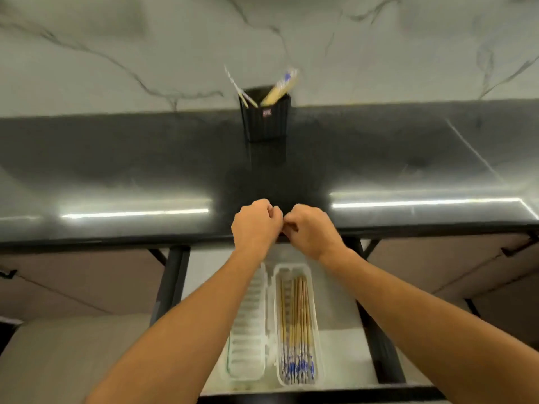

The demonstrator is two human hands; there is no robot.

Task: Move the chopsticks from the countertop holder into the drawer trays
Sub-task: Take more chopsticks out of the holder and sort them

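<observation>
A black ribbed holder stands at the back of the dark countertop, with a few chopsticks leaning out of it, blurred. Below the counter edge an open drawer holds two white trays. The right tray carries several wooden chopsticks with blue-patterned ends. The left tray looks empty where it shows; my left forearm hides part of it. My left hand and my right hand are curled side by side over the counter's front edge, knuckles nearly touching. Nothing is visible in either hand.
The glossy dark countertop runs the full width, backed by a white marble-pattern wall. The drawer's black frame flanks the trays. Closed cabinet fronts lie to both sides.
</observation>
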